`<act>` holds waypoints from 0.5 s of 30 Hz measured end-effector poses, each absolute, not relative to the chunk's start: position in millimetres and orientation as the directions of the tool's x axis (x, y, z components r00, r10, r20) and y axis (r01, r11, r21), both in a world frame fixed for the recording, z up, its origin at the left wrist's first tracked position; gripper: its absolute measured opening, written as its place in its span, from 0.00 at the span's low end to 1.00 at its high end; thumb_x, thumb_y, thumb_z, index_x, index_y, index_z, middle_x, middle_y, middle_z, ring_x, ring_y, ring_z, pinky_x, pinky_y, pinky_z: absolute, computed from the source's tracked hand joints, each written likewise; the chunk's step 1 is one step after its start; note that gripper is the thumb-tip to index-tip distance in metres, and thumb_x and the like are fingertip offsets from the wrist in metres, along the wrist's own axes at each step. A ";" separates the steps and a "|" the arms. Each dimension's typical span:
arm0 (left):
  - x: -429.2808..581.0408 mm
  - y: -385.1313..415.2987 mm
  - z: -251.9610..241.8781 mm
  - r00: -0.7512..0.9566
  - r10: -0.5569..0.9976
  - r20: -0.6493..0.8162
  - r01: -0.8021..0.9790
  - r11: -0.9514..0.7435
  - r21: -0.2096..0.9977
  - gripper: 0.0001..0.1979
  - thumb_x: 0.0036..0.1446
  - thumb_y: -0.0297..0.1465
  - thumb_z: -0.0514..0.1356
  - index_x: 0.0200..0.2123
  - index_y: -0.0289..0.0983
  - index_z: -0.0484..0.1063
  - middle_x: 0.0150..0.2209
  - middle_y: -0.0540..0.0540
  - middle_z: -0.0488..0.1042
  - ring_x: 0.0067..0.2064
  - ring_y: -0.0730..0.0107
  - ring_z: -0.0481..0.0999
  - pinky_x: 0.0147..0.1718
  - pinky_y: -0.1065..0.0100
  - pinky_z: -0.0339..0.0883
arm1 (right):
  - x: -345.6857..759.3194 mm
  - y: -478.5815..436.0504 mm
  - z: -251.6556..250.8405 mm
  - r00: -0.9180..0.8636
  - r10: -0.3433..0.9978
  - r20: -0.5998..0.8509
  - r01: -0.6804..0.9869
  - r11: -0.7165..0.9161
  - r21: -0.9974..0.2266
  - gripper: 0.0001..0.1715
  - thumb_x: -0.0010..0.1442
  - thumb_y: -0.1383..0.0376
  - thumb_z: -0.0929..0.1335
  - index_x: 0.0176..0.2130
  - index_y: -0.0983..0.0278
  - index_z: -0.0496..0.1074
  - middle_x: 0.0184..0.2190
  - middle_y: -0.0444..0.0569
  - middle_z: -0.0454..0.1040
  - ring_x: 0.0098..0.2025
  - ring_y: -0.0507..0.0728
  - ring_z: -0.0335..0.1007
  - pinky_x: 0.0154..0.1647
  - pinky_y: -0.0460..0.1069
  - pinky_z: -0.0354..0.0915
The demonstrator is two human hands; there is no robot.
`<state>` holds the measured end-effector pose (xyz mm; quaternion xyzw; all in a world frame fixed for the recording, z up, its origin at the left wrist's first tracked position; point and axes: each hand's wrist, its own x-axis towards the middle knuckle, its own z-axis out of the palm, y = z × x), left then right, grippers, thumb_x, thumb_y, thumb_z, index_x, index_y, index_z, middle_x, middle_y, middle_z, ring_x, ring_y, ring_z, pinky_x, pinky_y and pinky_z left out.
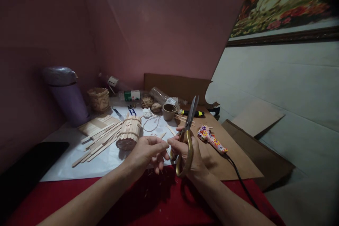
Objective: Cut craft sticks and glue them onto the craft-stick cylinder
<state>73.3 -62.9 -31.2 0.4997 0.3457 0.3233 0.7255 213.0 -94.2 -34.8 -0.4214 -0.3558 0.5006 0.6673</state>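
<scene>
Above the near edge of the desk (53, 194), the right hand (197, 155) holds scissors (188, 124), blades upward; the left hand (148, 148) pinches in a narrow grip by the right fingertips, on what I cannot tell. Just beyond the left hand, the stick-covered cylinder (130, 129) lies on its side, already bound with cord (128, 134). Loose sticks (97, 145) beside it are still unattached.

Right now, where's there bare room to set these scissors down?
The brown board looks bare between the flowered glue gun, its black cord and the board's right edge. The white paper also shows a bare patch between the loose sticks and the dark object at left. It's crowded at the back: bottles, twine balls, small pot.
</scene>
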 end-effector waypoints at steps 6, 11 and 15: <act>74.9 -63.2 -31.1 0.541 0.824 -0.169 -0.125 0.278 0.953 0.17 0.47 0.40 0.68 0.24 0.33 0.69 0.22 0.46 0.75 0.15 0.76 0.69 0.11 0.75 0.59 | 213.3 -93.2 -37.8 0.215 0.974 0.065 -0.383 0.146 -0.912 0.32 0.44 0.62 0.78 0.43 0.59 0.60 0.22 0.33 0.66 0.18 0.48 0.64 0.19 0.43 0.59; 68.5 -58.5 -19.5 0.444 0.894 -0.061 -0.208 0.169 0.964 0.17 0.48 0.40 0.67 0.23 0.33 0.68 0.21 0.48 0.74 0.14 0.77 0.68 0.10 0.75 0.59 | 220.1 -91.4 -43.3 0.044 0.996 0.074 -0.404 0.085 -0.911 0.36 0.49 0.42 0.72 0.47 0.61 0.62 0.26 0.42 0.73 0.22 0.49 0.66 0.21 0.43 0.60; 58.9 -52.2 -10.4 0.345 0.938 0.029 -0.291 0.077 0.953 0.16 0.49 0.40 0.67 0.26 0.34 0.68 0.21 0.49 0.74 0.15 0.76 0.69 0.10 0.75 0.60 | 219.2 -98.9 -37.9 -0.183 0.983 0.011 -0.281 -0.042 -0.959 0.48 0.41 0.31 0.68 0.46 0.62 0.63 0.25 0.43 0.73 0.20 0.50 0.65 0.19 0.43 0.59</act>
